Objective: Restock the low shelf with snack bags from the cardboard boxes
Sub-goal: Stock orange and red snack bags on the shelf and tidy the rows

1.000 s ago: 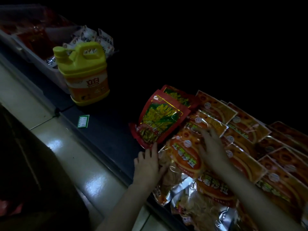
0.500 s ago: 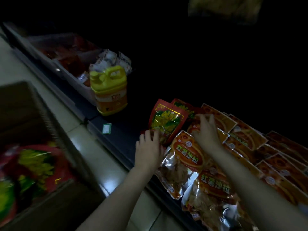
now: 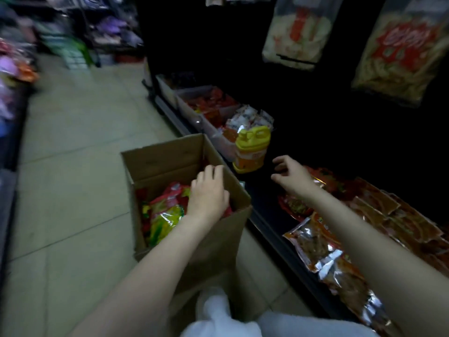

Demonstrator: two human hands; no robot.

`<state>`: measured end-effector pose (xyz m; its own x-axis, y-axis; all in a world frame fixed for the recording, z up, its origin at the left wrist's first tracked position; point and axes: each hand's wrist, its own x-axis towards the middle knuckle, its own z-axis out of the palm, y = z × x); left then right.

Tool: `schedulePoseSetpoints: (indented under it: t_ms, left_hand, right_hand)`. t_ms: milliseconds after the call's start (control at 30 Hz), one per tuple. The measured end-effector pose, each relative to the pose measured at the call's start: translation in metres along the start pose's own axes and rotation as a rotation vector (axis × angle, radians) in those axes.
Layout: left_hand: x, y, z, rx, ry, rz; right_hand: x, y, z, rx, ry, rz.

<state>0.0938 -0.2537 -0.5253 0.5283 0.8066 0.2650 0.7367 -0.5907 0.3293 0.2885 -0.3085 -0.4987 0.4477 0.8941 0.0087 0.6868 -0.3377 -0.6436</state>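
Observation:
An open cardboard box (image 3: 165,148) stands on the tiled floor beside the low shelf (image 3: 263,210). Red and yellow snack bags (image 3: 165,210) fill the box. My left hand (image 3: 207,190) reaches into it just above those bags, fingers loosely curled, with nothing plainly held. My right hand (image 3: 291,176) hovers over the shelf, fingers loosely bent and empty. Below it lies a red snack bag (image 3: 295,205). Rows of orange bags (image 3: 388,215) and silver-bottomed bags (image 3: 315,246) cover the shelf to the right.
A yellow detergent jug (image 3: 252,149) stands on the shelf just past the box. Clear bins (image 3: 194,113) of red packets line the shelf further back. Large snack bags (image 3: 298,30) hang above. My white-trousered knee (image 3: 218,312) is near the box.
My view swung left and up to the box. My left hand left the shelf's bags and went into the box. My right hand lifted off the orange bags.

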Motion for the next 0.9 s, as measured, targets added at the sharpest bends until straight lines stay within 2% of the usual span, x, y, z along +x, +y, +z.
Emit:
schedulePoseSetpoints:
  t_ms: [200, 233, 333, 400, 500, 567, 633, 700, 800, 900]
  left_hand:
    - [-0.009, -0.085, -0.015, 0.172, -0.140, -0.107]
    - [-0.010, -0.097, -0.013, 0.212, -0.173, -0.122]
    - [-0.010, -0.125, -0.006, 0.345, -0.277, -0.145]
    - [-0.011, -0.133, -0.002, 0.403, -0.310, -0.135]
    - [-0.009, -0.139, 0.000, 0.435, -0.292, -0.130]
    - [-0.009, -0.142, -0.001, 0.425, -0.266, -0.151]
    - [-0.010, -0.141, -0.001, 0.377, -0.248, -0.166]
    - [-0.012, -0.137, 0.000, 0.375, -0.236, -0.148]
    - [-0.010, -0.134, 0.001, 0.312, -0.184, -0.162]
    - [-0.010, -0.134, 0.001, 0.260, -0.155, -0.167]
  right_hand:
    - [0.016, -0.044, 0.075, -0.057, -0.205, -0.171]
    - [0.020, -0.047, 0.085, -0.138, -0.207, -0.193]
    - [0.031, -0.053, 0.115, -0.761, -0.201, -0.392]
    - [0.035, -0.058, 0.134, -1.008, -0.329, -0.465]
    - [0.046, -0.061, 0.159, -1.355, -0.487, -0.333]
    - [0.049, -0.060, 0.169, -1.456, -0.589, -0.291]
    - [0.047, -0.057, 0.174, -1.260, -0.684, -0.271]
    - [0.048, -0.049, 0.176, -0.925, -0.693, -0.202]
    - [0.051, -0.040, 0.168, -0.379, -0.501, -0.110]
    - [0.052, -0.055, 0.158, -0.123, -0.270, -0.155]
